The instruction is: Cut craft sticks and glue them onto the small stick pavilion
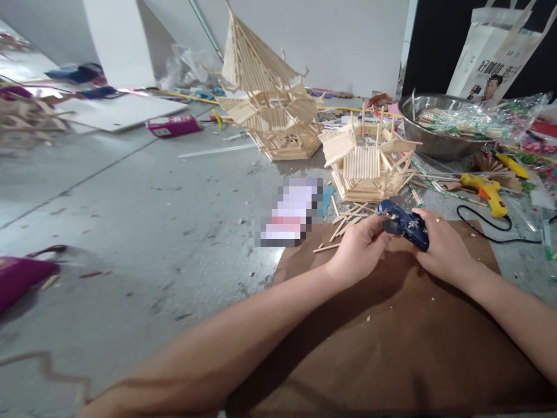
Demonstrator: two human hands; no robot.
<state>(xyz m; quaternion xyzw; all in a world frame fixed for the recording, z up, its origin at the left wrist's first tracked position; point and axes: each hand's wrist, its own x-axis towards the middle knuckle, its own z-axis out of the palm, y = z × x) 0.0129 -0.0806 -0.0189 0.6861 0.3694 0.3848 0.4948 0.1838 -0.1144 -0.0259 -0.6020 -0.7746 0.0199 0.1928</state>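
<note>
My right hand, with a ring on one finger, is wrapped round a dark blue hand tool spotted with pale bits; its exact kind is unclear. My left hand is closed with fingers pinched together at the tool's left end, and what lies between them is hidden. Just beyond the hands stands a small open-topped pavilion built of wooden sticks. Loose wooden sticks lie between it and my left hand. Both hands are above a brown sheet.
A taller stick pagoda with a pointed roof stands behind. A blurred-out phone lies left of the sticks. On the right are a yellow glue gun with a black cord and a metal bowl of wrapped sticks. Purple boxes lie leftward.
</note>
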